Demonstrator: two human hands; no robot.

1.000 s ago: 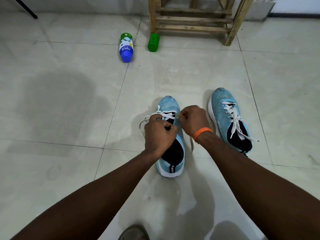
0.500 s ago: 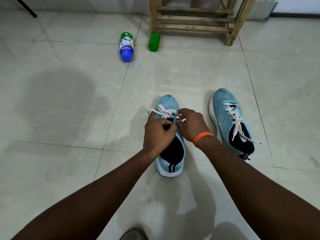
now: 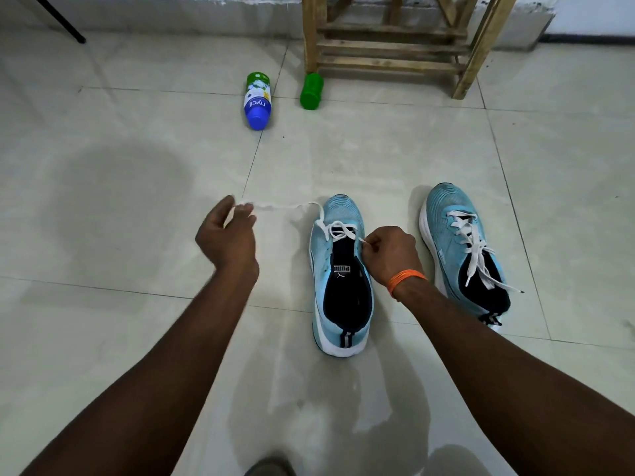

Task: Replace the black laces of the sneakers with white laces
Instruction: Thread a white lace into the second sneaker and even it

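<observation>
Left hand: fingers curled, pinching white lace stretched from sneaker; open floor around.
Right hand: pinches lace at sneaker's edge.
Nycil bottle: lying far ahead.

The one camera sits on the person's head and looks forward and down at the pale tiled floor, so the left arm and the right arm come in from the bottom corners and stretch away from it. It is close to the light blue knit sneaker with the open top in the middle and to the second light blue laced sneaker on its right. Far off along the top edge it takes in the wooden slatted stand, the blue and white bottle lying down and the grey wall.
</observation>
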